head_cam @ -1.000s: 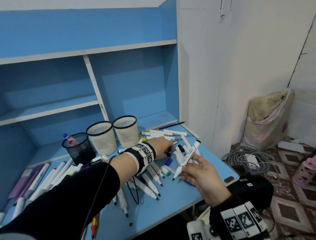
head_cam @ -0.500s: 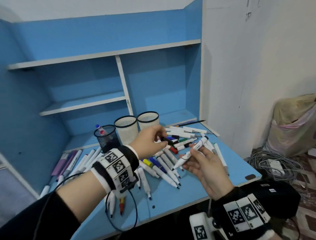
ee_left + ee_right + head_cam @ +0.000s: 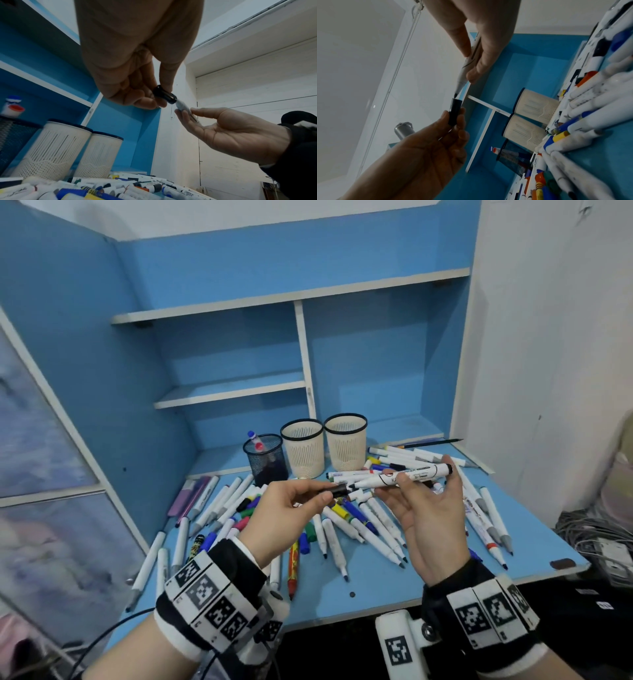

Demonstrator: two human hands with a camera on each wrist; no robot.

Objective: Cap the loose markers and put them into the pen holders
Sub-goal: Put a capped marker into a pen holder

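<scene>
Head view: capping step under way, above a blue desk (image 3: pixel 376 583) littered with loose markers (image 3: pixel 368 525). Left hand (image 3: pixel 277 520) pinching a black cap (image 3: pixel 337 491) between thumb and forefinger, remaining fingers curled loosely beneath, open end of cap pointing right. Right hand (image 3: pixel 430 522) holding a white marker (image 3: pixel 402 477) roughly level, palm up, thumb pressing the barrel against the fingers, black nib pointing left toward the cap.

Right wrist view: nib (image 3: pixel 456 94) sitting just at the mouth of the cap (image 3: pixel 454 113), lined up nearly end to end, not yet seated; whether touching, not possible to tell. Left wrist view: cap (image 3: pixel 164 94) appearing to overlap the marker's tip from this angle, so exact depth of entry remaining unclear.

Judging the step: mating cap to marker, not finished. Next move calling for keeping both axes in line and pushing the two together until the cap seats fully on the barrel; a skewed push likely smearing ink on the cap rim or fingers.

Three pen holders standing at the back of the desk: black mesh holder (image 3: pixel 265 460) already carrying a few items, two beige holders (image 3: pixel 303 446) (image 3: pixel 346 441) beside it looking empty from above. Capped marker then needing dropping into one of them. Large heap remaining on the desk, so task judged early.
</scene>
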